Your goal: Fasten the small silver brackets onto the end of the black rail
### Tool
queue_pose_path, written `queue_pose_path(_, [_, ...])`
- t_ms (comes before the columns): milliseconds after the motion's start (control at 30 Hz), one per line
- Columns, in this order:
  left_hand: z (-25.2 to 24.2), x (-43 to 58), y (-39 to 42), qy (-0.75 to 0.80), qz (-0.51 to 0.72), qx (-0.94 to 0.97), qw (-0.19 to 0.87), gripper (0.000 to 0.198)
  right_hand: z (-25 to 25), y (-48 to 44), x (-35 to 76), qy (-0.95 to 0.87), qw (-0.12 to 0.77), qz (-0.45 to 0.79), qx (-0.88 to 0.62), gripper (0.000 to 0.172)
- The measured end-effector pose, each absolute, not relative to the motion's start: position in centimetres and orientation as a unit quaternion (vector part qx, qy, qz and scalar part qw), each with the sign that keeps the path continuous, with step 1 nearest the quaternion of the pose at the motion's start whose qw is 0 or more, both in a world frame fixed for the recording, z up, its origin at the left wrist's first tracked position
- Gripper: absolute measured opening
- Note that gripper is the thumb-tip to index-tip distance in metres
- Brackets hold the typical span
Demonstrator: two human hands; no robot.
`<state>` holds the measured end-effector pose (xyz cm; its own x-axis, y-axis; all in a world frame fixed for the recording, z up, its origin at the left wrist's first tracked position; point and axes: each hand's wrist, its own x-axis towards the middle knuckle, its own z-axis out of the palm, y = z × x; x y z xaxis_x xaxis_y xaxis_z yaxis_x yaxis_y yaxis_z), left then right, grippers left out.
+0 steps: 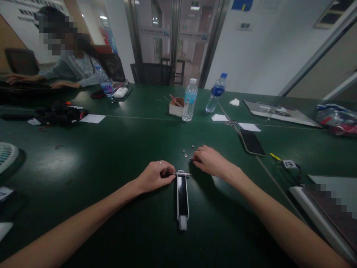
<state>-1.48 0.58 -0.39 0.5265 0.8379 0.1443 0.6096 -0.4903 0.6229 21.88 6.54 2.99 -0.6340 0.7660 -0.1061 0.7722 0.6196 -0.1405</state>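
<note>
A long, narrow device with a white frame and dark top [182, 195] lies on the green table, its pale end block [183, 222] towards me. Across its far end runs a thin metal rod [182, 174]. My left hand [156, 175] is closed, thumb and fingers pinching the rod's left end. To the right, my right hand [210, 160] rests low over the table, fingertips pinched at a small dark metal nut [191, 159]. Several similar small nuts [186, 155] lie just beyond, apart from the device.
Water bottles [189, 102] stand beyond a small open box [176, 108]. A phone [252, 142] lies right, near a laptop [329, 212]. Black tangled gear [60, 113] and a white fan-like object [7, 156] are left. Another person [75, 67] sits at the far left.
</note>
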Motion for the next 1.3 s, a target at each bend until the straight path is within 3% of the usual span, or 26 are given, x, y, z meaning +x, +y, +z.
queue_pose_path(367, [-0.5, -1.5, 0.6, 0.436, 0.231, 0.834, 0.248, 0.018, 3.2, 6.5, 21.9, 0.895, -0.001, -0.138, 0.423, 0.011])
queue_pose_path(667, [-0.9, -1.9, 0.3, 0.394, 0.338, 0.829, 0.208, 0.020, 4.8, 4.1, 19.8, 0.838, -0.137, -0.376, 0.370, 0.011])
queue_pose_path(900, [-1.0, -2.0, 0.3, 0.342, 0.385, 0.831, 0.212, 0.011, 3.8, 3.6, 19.0, 0.785, -0.176, -0.483, 0.347, 0.008])
queue_pose_path(1300, [-1.0, -2.0, 0.4, 0.349, 0.386, 0.827, 0.212, 0.014, 3.3, 2.9, 18.3, 0.742, -0.234, -0.511, 0.366, 0.009])
